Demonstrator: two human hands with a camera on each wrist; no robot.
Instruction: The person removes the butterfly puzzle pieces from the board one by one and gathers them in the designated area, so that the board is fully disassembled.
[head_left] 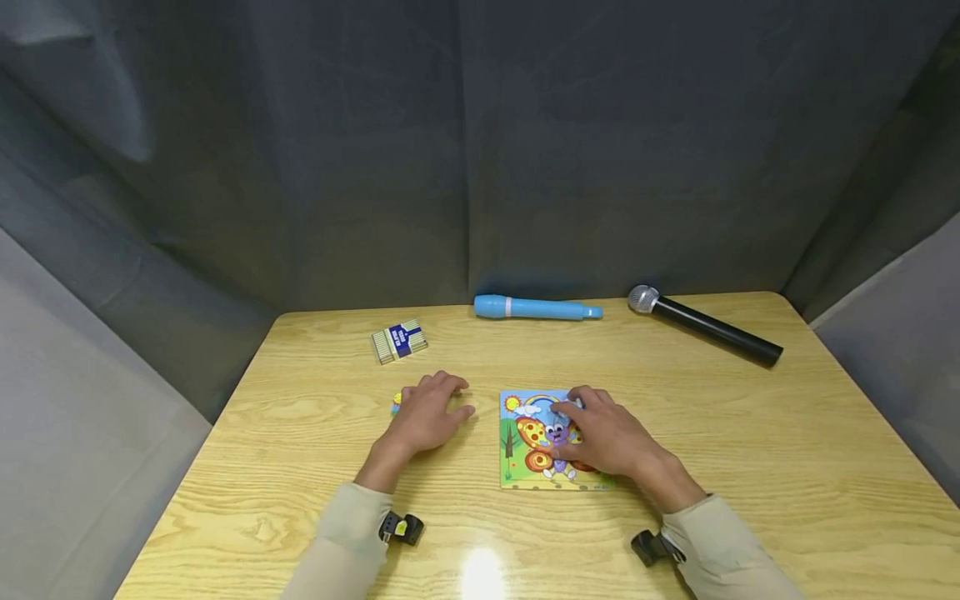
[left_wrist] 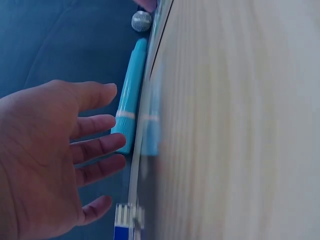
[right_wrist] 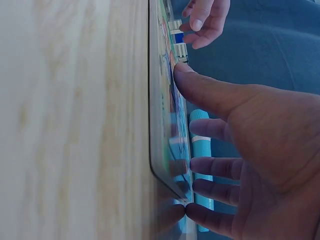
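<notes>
A flat square butterfly picture puzzle (head_left: 517, 477) lies on the table in the head view, showing a sun, a rainbow and a purple-bodied butterfly. Over its right half is my right hand (head_left: 611, 435), fingers spread; it covers part of the butterfly. In the right wrist view, the little fingertip seems to touch the board (right_wrist: 167, 130) near its corner; whether the other fingertips touch is hard to tell. To the puzzle's left, my left hand (head_left: 429, 417) hovers with loose fingers and holds nothing. A small yellow and blue piece (head_left: 397, 403) lies partly hidden behind that hand.
At the table's back stand out a blue microphone (head_left: 536, 308) and a black microphone with a silver head (head_left: 705, 325), both lying flat. A striped box with a blue label (head_left: 400, 341) lies back left. Dark curtains (head_left: 375, 167) border the far edge.
</notes>
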